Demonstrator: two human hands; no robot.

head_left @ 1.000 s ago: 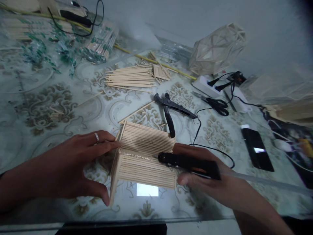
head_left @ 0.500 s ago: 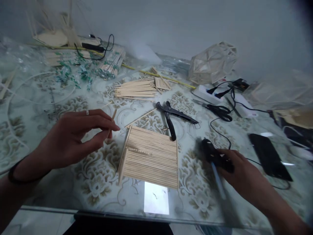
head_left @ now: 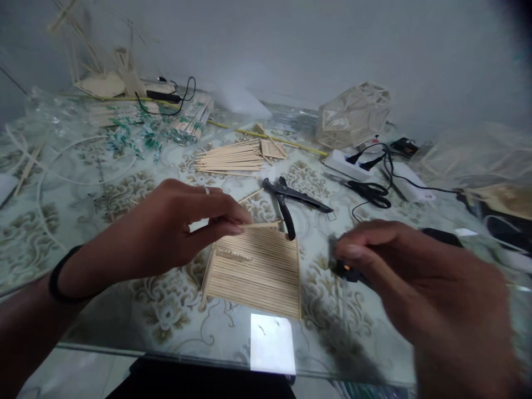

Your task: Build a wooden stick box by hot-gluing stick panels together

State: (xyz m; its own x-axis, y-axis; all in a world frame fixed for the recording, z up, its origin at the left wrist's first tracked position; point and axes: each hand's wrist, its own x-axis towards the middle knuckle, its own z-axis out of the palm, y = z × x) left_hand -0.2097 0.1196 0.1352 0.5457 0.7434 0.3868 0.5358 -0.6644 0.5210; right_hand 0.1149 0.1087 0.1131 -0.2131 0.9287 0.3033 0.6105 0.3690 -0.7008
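Glass-topped table over a pale cloth with beige floral pattern, grey wall behind. Left hand, silver ring on one finger and black band at the wrist, pinches one thin pale wooden stick between thumb and fingertips, other fingers curled in; the stick lies roughly level, its free end pointing right, just above the far edge of the folded panel of glued wooden sticks. That panel lies on the table at centre, between both hands, with a raised side flap on its left edge. Right hand is blurred, fingers bent loosely, held above the table right of the panel; a small black tool with an orange light shows under its fingertips, but whether the hand grips it cannot be told. Black pliers lie just beyond the panel, one handle tip touching its far right corner. Further back: a loose pile of wooden sticks, black scissors, white power strip with black plugs, a faceted stick-frame lampshade. A dark phone lies partly hidden behind the right hand.
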